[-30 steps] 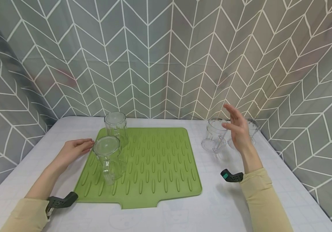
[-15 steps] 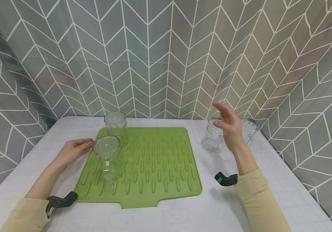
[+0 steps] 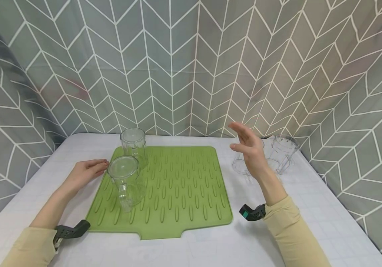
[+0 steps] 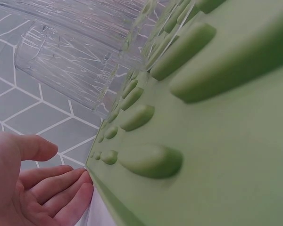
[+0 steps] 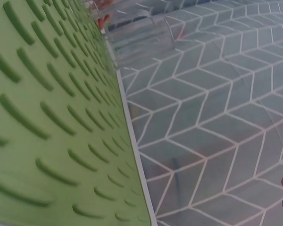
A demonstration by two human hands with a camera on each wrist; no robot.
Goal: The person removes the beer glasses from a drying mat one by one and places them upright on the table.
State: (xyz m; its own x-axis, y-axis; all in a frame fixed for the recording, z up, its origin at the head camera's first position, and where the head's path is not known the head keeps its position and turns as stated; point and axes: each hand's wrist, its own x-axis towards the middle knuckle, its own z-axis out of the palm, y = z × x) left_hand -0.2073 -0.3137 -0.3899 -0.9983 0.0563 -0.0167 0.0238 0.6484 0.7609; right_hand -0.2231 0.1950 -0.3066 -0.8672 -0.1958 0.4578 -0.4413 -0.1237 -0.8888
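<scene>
My left hand [image 3: 85, 174] rests on the table with relaxed fingers, fingertips right at the left edge of a green ridged drying mat [image 3: 184, 185]. In the left wrist view its thumb and fingers [image 4: 61, 193] hold nothing. Beside them on the mat stand two clear glass mugs, a front mug [image 3: 125, 178] and a back mug [image 3: 134, 142], both bottom up. My right hand [image 3: 251, 154] is raised with fingers apart and nothing in them. It overlaps one clear glass mug [image 3: 240, 167] on the table, partly hiding it; another glass mug [image 3: 283, 150] stands farther right.
A white cloth-covered table [image 3: 211, 252] carries everything. Behind and on both sides hangs a grey curtain [image 3: 184, 74] with white zigzag lines. A black wrist camera [image 3: 252, 212] sticks out from the right sleeve.
My right hand has moved left, away from the far-right mug and across in front of the nearer one. The left hand and the mugs have not moved.
</scene>
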